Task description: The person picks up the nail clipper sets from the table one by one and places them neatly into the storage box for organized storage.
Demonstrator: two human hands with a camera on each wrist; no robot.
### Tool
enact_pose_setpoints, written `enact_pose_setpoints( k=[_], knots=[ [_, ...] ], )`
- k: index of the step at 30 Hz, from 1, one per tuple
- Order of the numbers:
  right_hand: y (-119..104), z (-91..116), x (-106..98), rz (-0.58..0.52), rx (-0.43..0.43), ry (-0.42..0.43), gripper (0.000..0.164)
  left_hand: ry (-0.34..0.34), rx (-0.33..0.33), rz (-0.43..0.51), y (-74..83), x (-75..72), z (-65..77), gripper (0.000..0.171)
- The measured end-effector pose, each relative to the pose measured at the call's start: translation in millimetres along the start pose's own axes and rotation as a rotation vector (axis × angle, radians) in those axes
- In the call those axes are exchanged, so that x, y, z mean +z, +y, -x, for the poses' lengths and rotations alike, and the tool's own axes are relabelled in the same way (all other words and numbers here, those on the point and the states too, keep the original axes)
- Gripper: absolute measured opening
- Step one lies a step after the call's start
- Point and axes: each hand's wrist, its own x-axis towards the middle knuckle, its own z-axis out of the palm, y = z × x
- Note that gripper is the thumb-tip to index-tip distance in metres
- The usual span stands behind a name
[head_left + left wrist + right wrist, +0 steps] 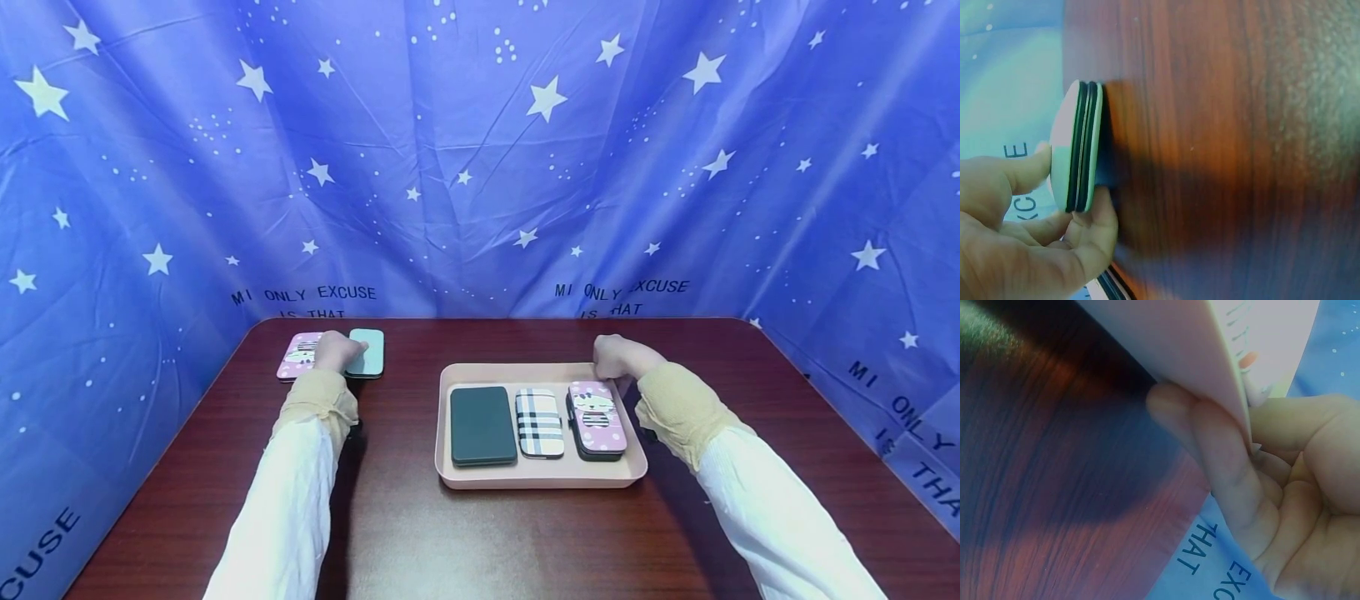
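My left hand (337, 352) pinches a small mint-green case (371, 350) between thumb and fingers, at the far left of the table. In the left wrist view the case (1085, 147) shows its rounded edge with dark bands along the seam. Partly behind this hand lies a pink case (296, 360) with a cartoon print. My right hand (622, 358) grips the far right corner of a pale pink tray (540, 482), thumb inside and fingers outside. Inside the tray are a dark green case (483, 425), a plaid case (538, 423) and a pink cartoon-cat case (597, 415).
The dark red-brown wooden table (405, 533) has its far edge against a blue curtain (450, 167) with white stars and lettering. Bare tabletop lies between the left cases and the tray.
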Motion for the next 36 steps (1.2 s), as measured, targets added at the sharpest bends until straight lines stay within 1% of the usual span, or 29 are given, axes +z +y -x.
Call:
enact_pose_setpoints(
  k=[1, 2, 3, 4, 5, 6, 7, 9, 10, 11, 12, 13, 14, 16, 18, 19, 21, 23, 26, 27, 28, 29, 30, 32, 34, 35, 36],
  knots=[
    [0, 0, 0, -0.023, 0.014, -0.009, 0.015, 0.018, 0.000, 0.007, -11.3, 9.8, -18.3, 0.076],
    [0, 0, 1, -0.043, 0.025, -0.017, 0.015, 0.034, 0.000, 0.015, -20.0, 17.2, -32.1, 0.076],
    [0, -1, 1, -0.062, 0.035, -0.025, 0.015, 0.028, -0.011, 0.045, -21.4, 17.8, -34.2, 0.074],
    [1, -1, 1, -0.075, 0.043, -0.031, 0.015, -0.001, -0.037, 0.089, -15.9, 11.9, -25.5, 0.073],
    [1, -2, 1, -0.099, 0.057, -0.038, 0.015, -0.023, -0.062, 0.135, -6.8, 2.8, -10.5, 0.071],
    [1, -2, 2, -0.102, 0.057, -0.039, 0.015, -0.039, -0.088, 0.184, 6.6, -9.9, 13.1, 0.067],
    [1, -2, 2, -0.105, 0.059, -0.039, 0.015, -0.040, -0.098, 0.241, 23.5, -25.7, 43.8, 0.057],
    [1, -2, 2, -0.113, 0.060, -0.039, 0.014, -0.059, -0.152, 0.329, 48.0, -48.6, 86.2, 0.051],
    [1, -1, 1, -0.112, 0.057, -0.036, 0.014, -0.051, -0.159, 0.361, 53.9, -54.0, 98.2, 0.048],
    [0, -1, 1, -0.107, 0.053, -0.033, 0.013, -0.049, -0.159, 0.391, 56.1, -57.0, 104.0, 0.046],
    [0, -1, 1, -0.102, 0.047, -0.031, 0.013, -0.056, -0.156, 0.424, 55.5, -58.1, 105.4, 0.044],
    [-1, -1, 1, -0.105, 0.047, -0.032, 0.013, -0.065, -0.158, 0.450, 53.6, -57.3, 102.4, 0.044],
    [-1, 0, 1, -0.102, 0.044, -0.030, 0.013, -0.077, -0.166, 0.464, 49.4, -53.7, 94.7, 0.047],
    [-1, -1, 1, -0.101, 0.036, -0.028, 0.013, -0.114, -0.168, 0.510, 48.0, -54.9, 93.4, 0.045],
    [-1, -1, 1, -0.108, 0.036, -0.031, 0.013, -0.144, -0.184, 0.545, 47.1, -55.2, 90.9, 0.045],
    [-1, -1, 1, -0.108, 0.036, -0.030, 0.013, -0.152, -0.194, 0.555, 45.3, -53.3, 86.8, 0.045],
    [-1, -1, 2, -0.086, 0.023, -0.021, 0.014, -0.166, -0.210, 0.590, 35.2, -45.6, 70.3, 0.050],
    [-1, 0, 2, -0.060, 0.008, -0.014, 0.016, -0.151, -0.217, 0.654, 16.6, -28.5, 40.2, 0.057],
    [-1, 0, 2, -0.051, 0.001, -0.014, 0.018, -0.156, -0.201, 0.771, -23.3, 3.6, -19.4, 0.063],
    [0, -1, 2, -0.052, 0.000, -0.016, 0.019, -0.169, -0.202, 0.811, -34.6, 12.6, -35.7, 0.064],
    [0, -1, 2, -0.069, 0.003, -0.022, 0.019, -0.180, -0.203, 0.852, -44.2, 20.0, -49.7, 0.062],
    [1, -1, 1, -0.079, 0.002, -0.024, 0.018, -0.212, -0.191, 0.897, -52.6, 24.9, -61.1, 0.056],
    [1, -1, 1, -0.094, 0.008, -0.028, 0.018, -0.238, -0.191, 0.928, -58.0, 28.0, -67.9, 0.052],
    [2, -1, 0, -0.124, 0.016, -0.038, 0.016, -0.274, -0.196, 0.974, -59.6, 26.9, -67.8, 0.045],
    [3, -1, 0, -0.151, 0.022, -0.048, 0.014, -0.289, -0.189, 1.003, -53.4, 21.8, -59.1, 0.038],
    [3, -1, 0, -0.158, 0.028, -0.051, 0.014, -0.294, -0.184, 1.004, -47.5, 17.6, -50.7, 0.038],
    [3, -2, 0, -0.165, 0.036, -0.055, 0.014, -0.285, -0.196, 0.997, -39.1, 12.0, -39.0, 0.042]
  ],
)
